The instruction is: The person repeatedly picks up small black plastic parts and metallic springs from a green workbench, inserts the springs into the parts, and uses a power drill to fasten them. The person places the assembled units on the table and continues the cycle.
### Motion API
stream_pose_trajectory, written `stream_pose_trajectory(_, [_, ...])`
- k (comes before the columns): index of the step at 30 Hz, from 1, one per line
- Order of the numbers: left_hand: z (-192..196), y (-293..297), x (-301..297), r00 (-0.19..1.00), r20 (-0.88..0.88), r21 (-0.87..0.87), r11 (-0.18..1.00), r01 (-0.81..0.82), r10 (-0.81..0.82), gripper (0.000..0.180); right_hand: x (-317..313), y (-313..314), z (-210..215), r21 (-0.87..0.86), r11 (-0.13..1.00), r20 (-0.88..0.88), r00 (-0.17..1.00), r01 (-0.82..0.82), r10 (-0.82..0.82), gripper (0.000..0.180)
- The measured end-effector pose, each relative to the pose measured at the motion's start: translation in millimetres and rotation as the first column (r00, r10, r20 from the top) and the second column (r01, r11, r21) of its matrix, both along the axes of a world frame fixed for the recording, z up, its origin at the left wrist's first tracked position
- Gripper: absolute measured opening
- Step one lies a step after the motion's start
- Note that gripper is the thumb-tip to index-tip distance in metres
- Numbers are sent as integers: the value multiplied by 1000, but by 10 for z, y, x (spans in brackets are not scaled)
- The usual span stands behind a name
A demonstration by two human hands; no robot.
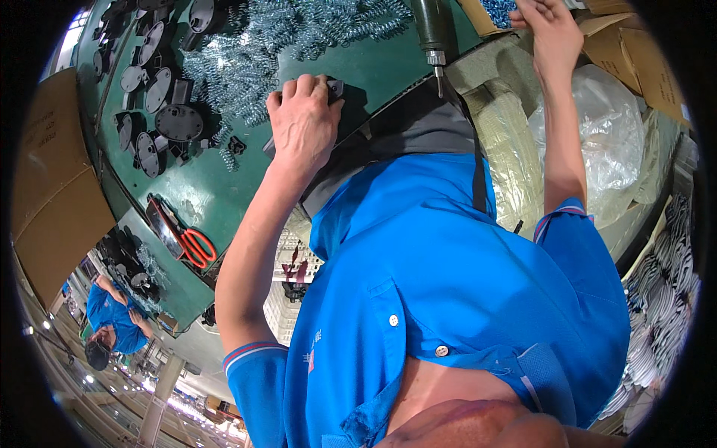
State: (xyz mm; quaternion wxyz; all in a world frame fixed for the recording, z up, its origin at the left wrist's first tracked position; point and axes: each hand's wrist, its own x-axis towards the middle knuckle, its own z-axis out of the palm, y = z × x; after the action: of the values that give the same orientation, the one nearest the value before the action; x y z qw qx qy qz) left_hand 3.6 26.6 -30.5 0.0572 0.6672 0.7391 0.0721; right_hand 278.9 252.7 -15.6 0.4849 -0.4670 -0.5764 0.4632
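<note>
My left hand [305,123] is closed over a black plastic part [336,90] at the near edge of the green table. Most of that part is hidden under my palm and fingers. Up at the top right, my right hand [551,31] is at an open cardboard box of small blue metal screws [499,13]. Its fingers are curled together, and whatever is between them is too small to make out. Between my hands hangs a dark green power screwdriver [435,37], its bit pointing down. A heap of coiled metal springs [246,67] lies beyond my left hand.
Several black round plastic housings [179,122] lie on the table's left side. Red-handled scissors [196,246] rest at its left end. Clear plastic bags [597,127] and a cardboard box [650,67] stand on the right. Another person [116,321] in blue works at the far left.
</note>
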Motion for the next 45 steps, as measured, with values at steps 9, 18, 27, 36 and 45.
stream_pose_trajectory(9, [71,53,65,998,-56,-92,996,-19,14,34,-117,-1548,-640,-574,766,-247,953,-290,176,29])
stream_pose_trajectory(18, [94,41,50,997,-83,-90,996,-6,-2,36,-263,-1494,-524,-404,885,-15,969,-230,245,32])
stream_pose_trajectory(27, [32,30,40,998,-59,-63,998,-8,4,31,-219,-1456,-494,-386,896,49,966,-217,255,31])
stream_pose_trajectory(36, [38,27,46,999,-39,-54,999,-7,5,31,-247,-1474,-498,-382,899,98,958,-214,270,32])
stream_pose_trajectory(45, [15,28,49,999,-44,-41,999,-12,10,32,-212,-1447,-571,-453,837,-105,950,-308,293,31])
